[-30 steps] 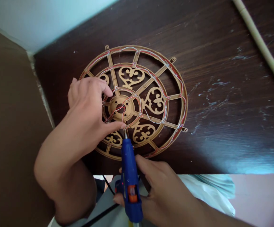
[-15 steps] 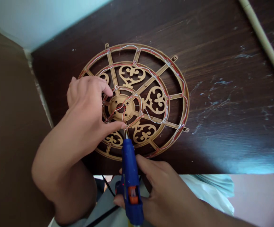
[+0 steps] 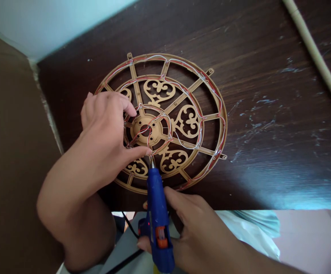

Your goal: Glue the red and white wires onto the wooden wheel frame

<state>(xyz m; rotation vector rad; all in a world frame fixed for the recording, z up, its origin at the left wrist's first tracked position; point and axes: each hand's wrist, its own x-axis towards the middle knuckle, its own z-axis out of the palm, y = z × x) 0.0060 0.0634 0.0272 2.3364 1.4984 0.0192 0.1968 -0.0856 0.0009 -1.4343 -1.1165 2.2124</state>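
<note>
A round fretwork frame of tan wood (image 3: 219,102) lies on a dark surface, with spokes, scrolled heart panels and a central hub (image 3: 147,129). Thin red and white wires (image 3: 165,78) run along its rings. My left hand (image 3: 105,123) spans the inner ring, its thumb tip and fingertips resting on the wires beside the hub. My right hand (image 3: 188,217) grips a blue hot glue gun (image 3: 156,224) by its body. The gun's metal nozzle (image 3: 151,161) points up at the wire just beside my left thumb. Any glue there is hidden.
The frame rests on a scuffed dark wood board (image 3: 271,114), with a brown panel (image 3: 14,152) at the left and a pale cane rod (image 3: 316,57) at the upper right. A black cord (image 3: 128,224) and white cloth (image 3: 248,232) lie below the board's edge.
The whole view has shifted slightly. My hands, the glue gun and the frame keep the same positions relative to each other.
</note>
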